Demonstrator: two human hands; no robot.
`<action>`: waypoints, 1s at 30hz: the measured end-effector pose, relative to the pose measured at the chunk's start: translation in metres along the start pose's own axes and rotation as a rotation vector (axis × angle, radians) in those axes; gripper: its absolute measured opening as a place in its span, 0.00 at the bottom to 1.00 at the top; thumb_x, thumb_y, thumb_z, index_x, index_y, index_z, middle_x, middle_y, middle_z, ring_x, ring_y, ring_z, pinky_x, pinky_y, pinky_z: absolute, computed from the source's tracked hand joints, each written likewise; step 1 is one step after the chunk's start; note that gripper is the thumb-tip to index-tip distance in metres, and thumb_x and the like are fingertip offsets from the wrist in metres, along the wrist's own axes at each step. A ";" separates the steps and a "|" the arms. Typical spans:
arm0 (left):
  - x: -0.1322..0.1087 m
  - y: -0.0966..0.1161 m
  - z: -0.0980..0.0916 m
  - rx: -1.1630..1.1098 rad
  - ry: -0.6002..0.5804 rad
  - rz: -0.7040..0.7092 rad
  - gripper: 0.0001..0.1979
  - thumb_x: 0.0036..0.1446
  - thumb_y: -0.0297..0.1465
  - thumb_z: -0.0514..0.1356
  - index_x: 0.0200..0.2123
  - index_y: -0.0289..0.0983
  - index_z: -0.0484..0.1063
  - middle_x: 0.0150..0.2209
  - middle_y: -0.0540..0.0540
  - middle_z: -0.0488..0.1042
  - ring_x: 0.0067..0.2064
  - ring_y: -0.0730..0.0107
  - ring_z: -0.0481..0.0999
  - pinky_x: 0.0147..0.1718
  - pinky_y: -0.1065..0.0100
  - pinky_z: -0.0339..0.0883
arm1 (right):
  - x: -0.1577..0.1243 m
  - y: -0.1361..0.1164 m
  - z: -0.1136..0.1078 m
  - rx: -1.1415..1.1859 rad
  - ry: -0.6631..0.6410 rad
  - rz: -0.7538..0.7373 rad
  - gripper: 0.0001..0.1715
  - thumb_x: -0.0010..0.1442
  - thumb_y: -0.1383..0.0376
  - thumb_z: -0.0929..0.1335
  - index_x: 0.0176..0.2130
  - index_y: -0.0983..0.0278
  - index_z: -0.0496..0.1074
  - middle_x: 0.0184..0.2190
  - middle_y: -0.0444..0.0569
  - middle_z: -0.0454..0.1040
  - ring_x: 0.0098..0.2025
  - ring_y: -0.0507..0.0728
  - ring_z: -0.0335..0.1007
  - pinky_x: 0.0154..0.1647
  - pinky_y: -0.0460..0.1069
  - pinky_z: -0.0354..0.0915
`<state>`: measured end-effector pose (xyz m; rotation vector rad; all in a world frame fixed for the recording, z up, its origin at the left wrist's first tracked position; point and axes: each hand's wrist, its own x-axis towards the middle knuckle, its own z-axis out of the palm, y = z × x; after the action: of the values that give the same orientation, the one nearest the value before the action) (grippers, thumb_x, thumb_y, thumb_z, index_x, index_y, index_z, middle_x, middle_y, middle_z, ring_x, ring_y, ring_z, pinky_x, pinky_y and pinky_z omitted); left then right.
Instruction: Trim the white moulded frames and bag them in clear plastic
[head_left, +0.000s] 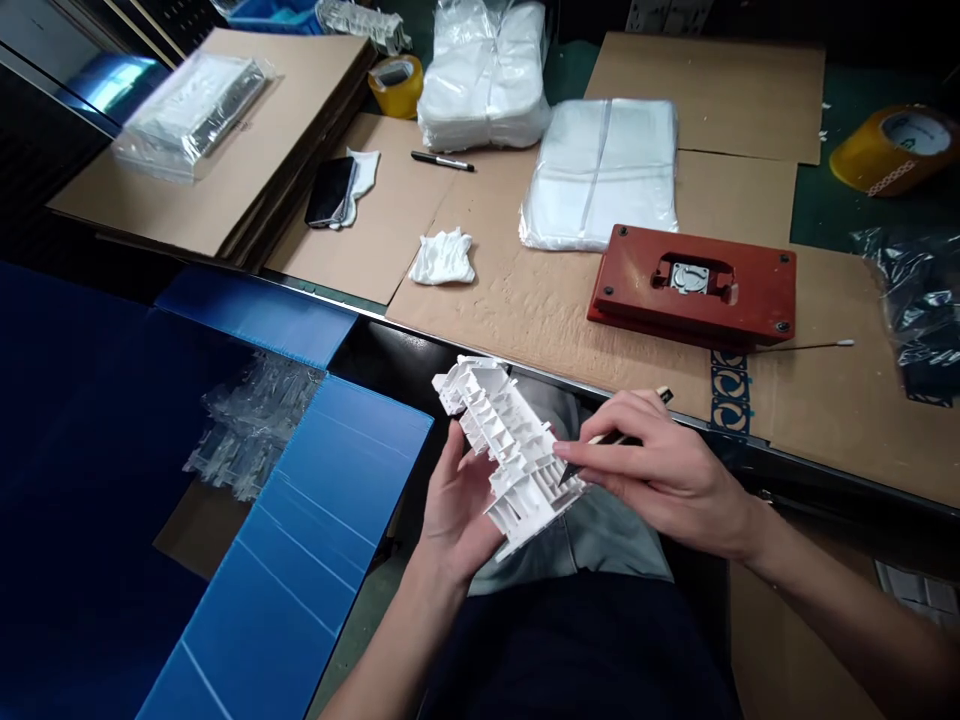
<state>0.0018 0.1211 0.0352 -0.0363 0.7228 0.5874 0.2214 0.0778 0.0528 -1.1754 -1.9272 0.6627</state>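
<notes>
My left hand [461,500] is closed around the lower left side of a white ribbed plastic part [506,440], tilted above my lap. Many thin walls and open slots cover its upper face. In a pen-like grip, my right hand [649,465] holds a slim craft knife [619,438], mostly hidden by the fingers. Its dark pointed tip meets the slotted lower right end of the part, and the handle's back end sticks out above the knuckles.
A red fixture [697,320] sits on the cardboard-covered bench near a cotton swab [814,345]. Behind are wrapped white bags [600,175], a marker [442,161], a phone [330,192] and tape rolls [892,150]. At left, a blue box [330,500] contains bagged parts [251,425].
</notes>
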 end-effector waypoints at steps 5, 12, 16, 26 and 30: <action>0.003 0.004 -0.006 0.021 0.272 0.204 0.20 0.61 0.39 0.64 0.51 0.33 0.75 0.31 0.45 0.80 0.33 0.61 0.83 0.43 0.57 0.79 | -0.015 0.003 0.021 0.125 0.287 0.418 0.16 0.67 0.63 0.68 0.53 0.58 0.77 0.43 0.51 0.79 0.45 0.58 0.75 0.46 0.54 0.70; 0.003 -0.001 -0.002 0.059 0.383 0.428 0.25 0.47 0.15 0.66 0.50 0.34 0.74 0.37 0.44 0.83 0.40 0.57 0.84 0.47 0.55 0.79 | -0.034 0.003 0.057 0.360 0.520 0.779 0.17 0.65 0.57 0.70 0.50 0.62 0.75 0.31 0.46 0.76 0.30 0.53 0.73 0.33 0.49 0.73; -0.001 -0.005 0.011 0.173 0.305 0.619 0.34 0.47 0.16 0.66 0.57 0.42 0.71 0.47 0.45 0.82 0.54 0.51 0.79 0.55 0.52 0.75 | -0.032 -0.018 0.061 0.261 0.487 0.737 0.18 0.67 0.59 0.67 0.55 0.59 0.74 0.39 0.49 0.78 0.36 0.55 0.75 0.37 0.49 0.74; -0.010 -0.012 0.022 0.335 0.389 0.832 0.36 0.43 0.18 0.68 0.57 0.45 0.72 0.50 0.45 0.81 0.59 0.44 0.74 0.54 0.50 0.75 | -0.023 -0.051 0.060 0.116 0.343 0.626 0.23 0.65 0.55 0.70 0.53 0.65 0.78 0.31 0.48 0.73 0.29 0.52 0.71 0.27 0.45 0.69; -0.010 -0.013 0.020 0.341 0.407 0.879 0.38 0.41 0.17 0.68 0.57 0.45 0.72 0.51 0.43 0.81 0.59 0.43 0.75 0.52 0.49 0.75 | -0.024 -0.052 0.062 0.078 0.339 0.628 0.24 0.65 0.55 0.71 0.54 0.67 0.78 0.30 0.48 0.72 0.29 0.52 0.70 0.26 0.45 0.67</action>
<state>0.0149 0.1095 0.0546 0.5159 1.2338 1.3063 0.1512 0.0313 0.0483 -1.7337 -1.2336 0.7857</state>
